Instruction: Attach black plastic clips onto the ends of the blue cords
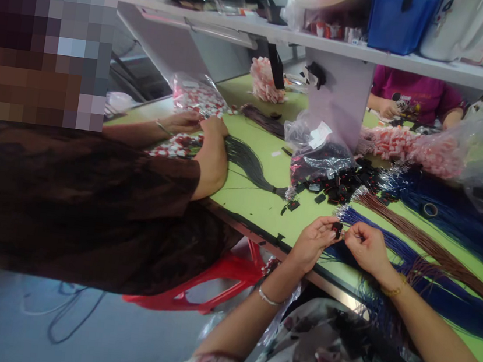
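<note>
My left hand (316, 240) is closed on a small black plastic connector housing (337, 230) at the table's near edge. Close beside it on the right, my right hand (368, 245) has its fingers pinched at the housing's side; what they grip is too small to make out, though a wire end seems likely there. Just beyond my hands lies a pile of black connector housings (340, 184). Bundles of blue wires (386, 237) and brown wires (420, 235) with silvery terminal ends stretch off to the right.
A co-worker's hands (210, 127) work at the left over red and white connectors (175, 146) and black wires (248, 161). Another person in a magenta shirt (415, 93) sits opposite. A shelf (252, 25) with a blue bin (399, 21) spans above. A red stool (212, 277) stands left.
</note>
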`<state>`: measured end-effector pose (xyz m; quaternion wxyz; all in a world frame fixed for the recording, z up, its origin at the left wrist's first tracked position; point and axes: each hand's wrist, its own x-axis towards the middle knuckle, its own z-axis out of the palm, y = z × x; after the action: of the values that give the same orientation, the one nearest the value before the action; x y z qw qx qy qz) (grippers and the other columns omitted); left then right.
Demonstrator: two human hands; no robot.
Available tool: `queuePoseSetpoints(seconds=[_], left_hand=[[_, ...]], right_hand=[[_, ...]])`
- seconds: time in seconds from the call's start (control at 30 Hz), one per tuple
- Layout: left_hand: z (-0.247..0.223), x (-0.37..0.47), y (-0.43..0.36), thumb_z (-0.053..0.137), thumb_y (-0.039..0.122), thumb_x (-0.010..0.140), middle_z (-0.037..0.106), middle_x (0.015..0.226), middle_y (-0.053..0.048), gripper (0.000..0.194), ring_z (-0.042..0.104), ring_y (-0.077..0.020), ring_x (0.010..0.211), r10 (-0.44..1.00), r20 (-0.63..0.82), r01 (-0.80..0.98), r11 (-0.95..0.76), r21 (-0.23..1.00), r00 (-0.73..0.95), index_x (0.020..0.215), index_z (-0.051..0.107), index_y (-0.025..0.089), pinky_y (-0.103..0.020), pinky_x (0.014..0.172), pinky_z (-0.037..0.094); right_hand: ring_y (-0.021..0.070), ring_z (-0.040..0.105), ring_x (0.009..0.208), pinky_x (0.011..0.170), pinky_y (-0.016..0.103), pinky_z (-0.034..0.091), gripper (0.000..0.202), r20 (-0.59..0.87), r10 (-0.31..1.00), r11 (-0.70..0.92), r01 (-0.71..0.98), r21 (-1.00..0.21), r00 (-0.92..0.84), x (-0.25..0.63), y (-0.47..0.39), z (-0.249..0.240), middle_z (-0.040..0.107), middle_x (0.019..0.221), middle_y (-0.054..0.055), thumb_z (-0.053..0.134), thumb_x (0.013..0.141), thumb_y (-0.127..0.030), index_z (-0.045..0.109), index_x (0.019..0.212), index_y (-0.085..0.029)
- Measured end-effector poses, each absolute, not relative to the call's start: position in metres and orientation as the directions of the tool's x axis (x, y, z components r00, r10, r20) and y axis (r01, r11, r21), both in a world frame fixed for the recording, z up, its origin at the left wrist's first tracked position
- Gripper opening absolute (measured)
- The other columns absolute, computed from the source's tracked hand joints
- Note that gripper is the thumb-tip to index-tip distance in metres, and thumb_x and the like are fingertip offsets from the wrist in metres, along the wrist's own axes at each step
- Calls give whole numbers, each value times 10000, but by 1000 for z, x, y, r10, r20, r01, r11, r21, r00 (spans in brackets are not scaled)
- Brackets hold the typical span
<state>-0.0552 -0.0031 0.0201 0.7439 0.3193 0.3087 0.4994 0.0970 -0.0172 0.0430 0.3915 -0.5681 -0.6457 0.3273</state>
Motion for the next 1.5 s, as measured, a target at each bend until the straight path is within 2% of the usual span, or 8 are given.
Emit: queuePoseSetpoints(seconds=[0.27, 0.43, 0.6, 0.67, 0.83, 1.1, 1.33, 1.5], left_hand=[[14, -49, -8, 793, 233, 610, 631, 799, -12, 357, 588, -112, 731, 964, -154, -499, 244, 832, 216, 911, 619, 155, -281, 764, 486], [11, -48, -12, 785, 207, 610, 637, 798, -19, 350, 591, -108, 732, 971, -138, -464, 215, 859, 195, 915, 627, 146, -248, 736, 475], [11, -61, -11, 778, 228, 619, 614, 807, -20, 350, 621, -136, 736, 950, -213, -391, 291, 873, 231, 918, 613, 153, -279, 721, 503], [12, -68, -8, 767, 232, 633, 602, 833, -19, 366, 639, -157, 777, 945, -237, -381, 310, 871, 225, 955, 604, 171, -284, 712, 516], [14, -71, 0, 755, 211, 643, 600, 856, -21, 356, 638, -149, 807, 931, -241, -446, 345, 826, 275, 962, 603, 167, -263, 740, 516], [12, -53, 3, 741, 233, 678, 599, 795, -18, 310, 609, -120, 741, 923, -248, -541, 374, 753, 293, 943, 598, 159, -225, 669, 491], [9, -43, 4, 725, 206, 683, 609, 810, -38, 294, 584, -123, 751, 915, -219, -587, 388, 711, 339, 942, 601, 144, -235, 678, 468], [7, -42, 1, 724, 204, 681, 612, 812, -44, 292, 582, -128, 754, 916, -223, -588, 387, 710, 334, 938, 600, 141, -243, 683, 461]], right_hand=[[95, 433, 543, 541, 208, 335, 142, 210, 950, 304, 525, -795, -232, 101, -16, 41, 535, 598, -17, 482, 803, -226, 557, 695, -173], [97, 406, 505, 527, 222, 299, 163, 248, 942, 335, 645, -687, -225, 96, -23, 38, 506, 560, -21, 487, 799, -204, 511, 638, -186], [116, 492, 599, 573, 215, 340, 241, 149, 937, 321, 612, -723, -316, 113, -8, 37, 586, 661, 2, 422, 880, -299, 566, 729, -178], [128, 511, 639, 587, 222, 343, 251, 130, 970, 240, 698, -675, -208, 131, 8, 36, 608, 723, 16, 424, 884, -328, 592, 780, -174], [150, 514, 698, 590, 241, 291, 141, 40, 998, 59, 944, -326, -49, 166, 36, 23, 613, 825, 44, 547, 802, -310, 625, 812, -194], [165, 522, 682, 580, 258, 275, 203, 174, 982, 107, 973, -203, -71, 168, 34, 26, 630, 820, 72, 423, 865, -271, 601, 832, -179], [164, 564, 655, 599, 248, 342, 186, 152, 979, 173, 950, -260, -137, 145, 43, 44, 660, 774, 65, 453, 830, -267, 611, 839, -169], [230, 619, 731, 631, 280, 371, 207, 115, 989, -87, 995, -49, 92, 137, 60, 51, 667, 827, 187, 511, 783, -215, 633, 894, -90]])
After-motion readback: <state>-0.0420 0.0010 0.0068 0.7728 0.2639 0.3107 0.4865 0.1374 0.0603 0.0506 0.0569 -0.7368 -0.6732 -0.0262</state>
